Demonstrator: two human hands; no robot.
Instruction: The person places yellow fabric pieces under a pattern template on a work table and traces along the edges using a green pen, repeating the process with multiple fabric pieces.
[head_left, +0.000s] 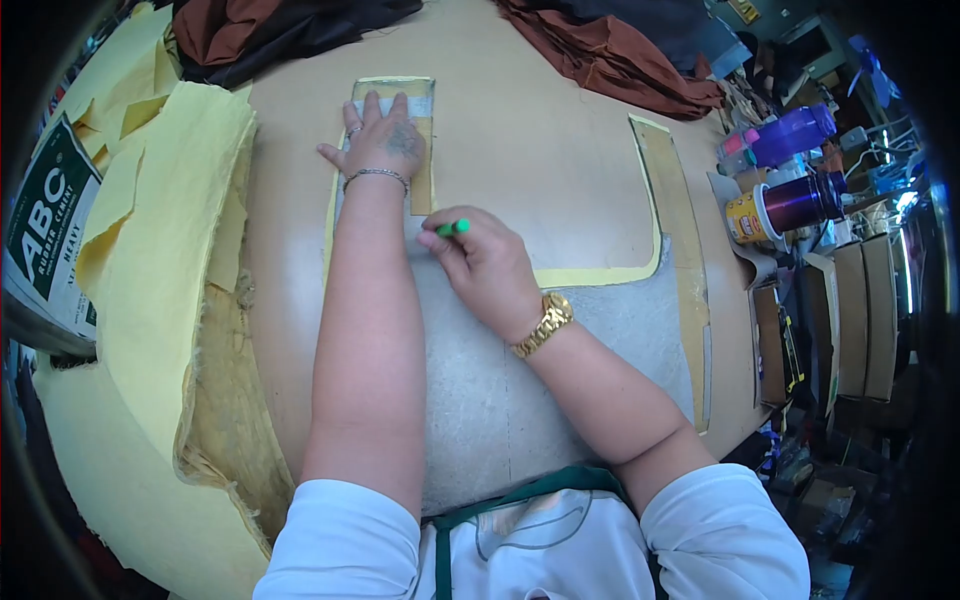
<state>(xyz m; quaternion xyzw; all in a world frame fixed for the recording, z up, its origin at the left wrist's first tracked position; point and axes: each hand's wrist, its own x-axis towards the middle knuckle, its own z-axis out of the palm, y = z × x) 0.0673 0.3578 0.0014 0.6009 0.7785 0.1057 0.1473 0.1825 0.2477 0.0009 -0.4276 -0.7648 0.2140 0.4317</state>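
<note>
From where I stand, the person is leaning over a pale brown surface (560,180), both arms stretched across a large grey sheet (510,400) that lies flat in front of them. A yellow edging (600,275) runs along the sheet's inner cut-out. The left hand (380,140) is laid palm down on the sheet's far left strip, its fingers spread and gripping nothing; a bracelet (377,173) circles that wrist. The right hand (485,265), wearing a gold watch (546,325), has its fingers closed around a green pen (460,227) held above the sheet, near that strip's lower end. I can't tell whether the tip touches. On the left are layered yellow sheets (150,270) beside a rubber cement can (50,220). Rust-brown cloth (640,85) is bunched at the far right edge, and purple bottles (800,135) lie towards the right.
</note>
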